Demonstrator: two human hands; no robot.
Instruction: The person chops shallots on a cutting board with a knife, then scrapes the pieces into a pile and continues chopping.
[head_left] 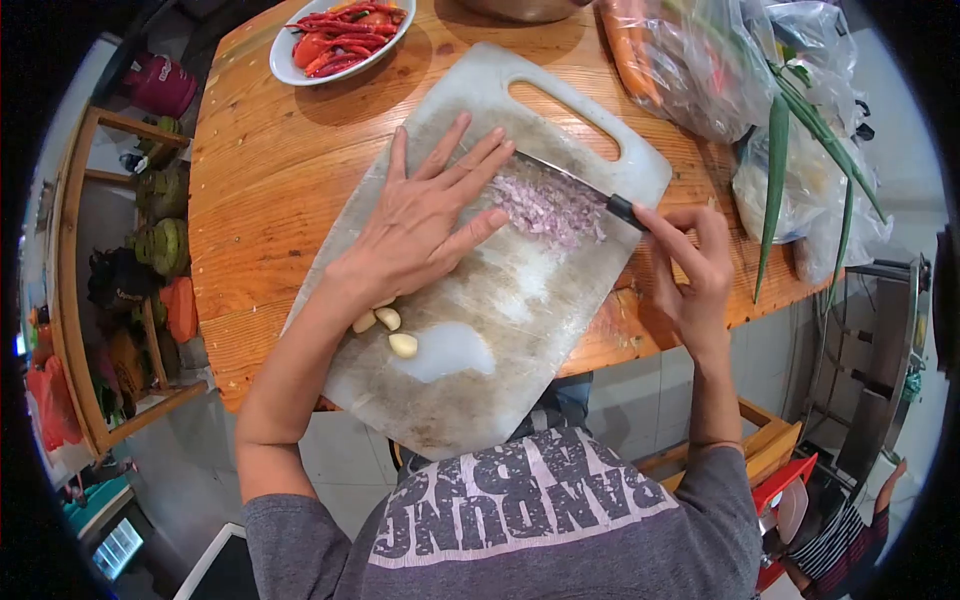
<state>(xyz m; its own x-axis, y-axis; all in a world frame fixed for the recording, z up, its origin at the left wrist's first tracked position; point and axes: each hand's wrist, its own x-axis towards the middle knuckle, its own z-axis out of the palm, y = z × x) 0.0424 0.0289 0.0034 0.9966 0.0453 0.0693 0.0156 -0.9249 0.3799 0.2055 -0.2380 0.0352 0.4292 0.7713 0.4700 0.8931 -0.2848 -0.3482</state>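
A knife (570, 178) lies across the upper part of the white cutting board (450, 420), its black handle in my right hand (700, 270). My left hand (430, 210) is spread with its palm down over the board, the fingers apart and a fingertip at the blade's far end. Finely chopped purple onion (550, 208) is heaped just below the blade, to the right of my left hand. Peeled garlic cloves (403, 345) sit near my left wrist, beside a whitish patch on the board.
Red chilies and tomatoes fill a white bowl (278, 65) at the back left. Plastic bags (715, 85) with carrots (628, 50) and green leaves (777, 170) are on the right of the wooden table (250, 200). Another person (835, 545) is at the lower right.
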